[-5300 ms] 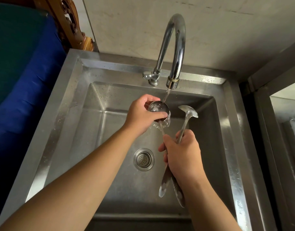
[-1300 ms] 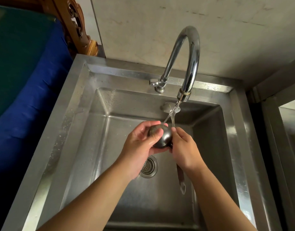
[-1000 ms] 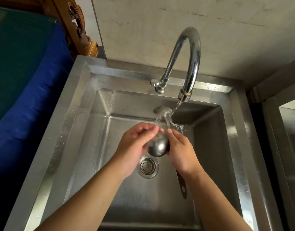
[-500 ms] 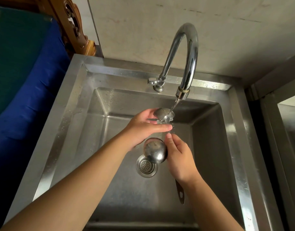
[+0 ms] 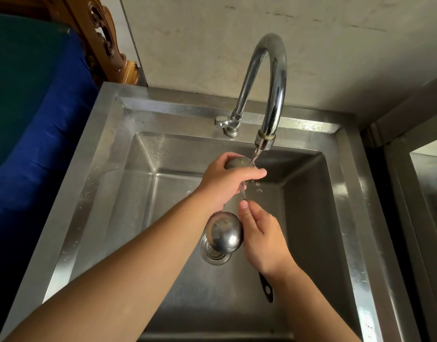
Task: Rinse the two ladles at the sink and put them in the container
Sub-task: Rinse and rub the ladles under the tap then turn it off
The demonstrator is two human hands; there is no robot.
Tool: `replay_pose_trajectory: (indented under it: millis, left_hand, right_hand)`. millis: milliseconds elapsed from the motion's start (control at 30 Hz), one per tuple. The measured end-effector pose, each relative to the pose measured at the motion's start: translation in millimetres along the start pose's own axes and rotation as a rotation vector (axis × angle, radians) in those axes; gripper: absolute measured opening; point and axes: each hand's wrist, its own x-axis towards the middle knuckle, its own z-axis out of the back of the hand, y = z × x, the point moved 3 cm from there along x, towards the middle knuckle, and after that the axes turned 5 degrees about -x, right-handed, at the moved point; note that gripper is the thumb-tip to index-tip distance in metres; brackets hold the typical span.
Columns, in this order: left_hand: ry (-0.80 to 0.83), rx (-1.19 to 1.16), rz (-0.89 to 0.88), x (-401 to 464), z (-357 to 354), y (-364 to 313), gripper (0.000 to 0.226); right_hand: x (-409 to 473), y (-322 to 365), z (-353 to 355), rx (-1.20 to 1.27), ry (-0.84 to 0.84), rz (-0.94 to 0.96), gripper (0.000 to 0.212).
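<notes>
1. My left hand (image 5: 222, 178) fingers cup the 2nd steel ladle bowl (image 5: 234, 162) under the curved chrome tap (image 5: 269, 95) stream.
2. My right hand (image 5: 264, 238) fingers pinch both handles; the round shiny steel ladle (image 5: 224, 234) hangs over the steel sink (image 5: 163, 193) drain.
3. Rinse is mid-way, I judge; container not in view, placing left.

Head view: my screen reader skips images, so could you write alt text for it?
Over a steel sink, the left hand rubs one ladle's bowl under the running tap. The right hand grips the handles, with the second ladle's bowl hanging above the drain.
</notes>
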Motion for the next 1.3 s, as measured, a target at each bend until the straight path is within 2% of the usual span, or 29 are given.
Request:
replay_pose_trajectory:
  millis: [167,267,300,400,500,567,667,767,900,967,1033,1067,1200,1300]
  left_hand:
    - [0.029,-0.181,0.128,3,-12,-8,0.04]
    - [0.033,-0.208,0.251,6,-14,-12,0.015]
    - [0.032,-0.222,0.292,7,-14,-13,0.012]
    - [0.058,-0.214,0.374,10,-11,-14,0.024]
    - [0.067,-0.196,0.423,10,-9,-19,0.02]
    - [0.068,-0.196,0.45,12,-6,-19,0.03]
    - [0.021,-0.265,0.42,18,1,-12,0.045]
    - [-0.032,-0.261,0.327,16,6,-10,0.039]
    - [0.063,-0.116,0.131,3,6,-9,0.018]
    - [0.132,-0.061,0.041,-2,4,-7,0.036]
    - [0.144,-0.088,0.023,-5,2,-4,0.055]
    - [0.128,-0.108,0.016,-4,2,-3,0.057]
    - [0.006,-0.016,0.012,-5,5,-6,0.051]
    - [-0.004,-0.005,0.018,-7,6,-9,0.05]
  right_hand:
    - [3,-6,-3,0.109,0.035,-0.007,0.048]
    - [2,-10,-3,0.158,0.077,-0.009,0.048]
    - [1,-10,-4,0.183,0.093,-0.013,0.047]
    - [0,-12,-5,0.314,0.145,-0.033,0.049]
    - [-1,-10,-8,0.452,0.203,-0.057,0.059]
    - [-2,-7,-9,0.529,0.217,-0.096,0.054]
    - [-1,-2,-8,0.632,0.246,-0.13,0.051]
    - [2,3,-2,0.613,0.223,-0.123,0.058]
    - [8,5,3,0.559,0.157,-0.098,0.062]
    - [10,5,3,0.538,0.15,-0.082,0.061]
    - [10,6,1,0.537,0.153,-0.087,0.054]
    - [10,7,-1,0.534,0.162,-0.093,0.053]
    - [9,8,-10,0.488,0.179,-0.087,0.049]
    - [9,10,-9,0.427,0.161,-0.075,0.048]
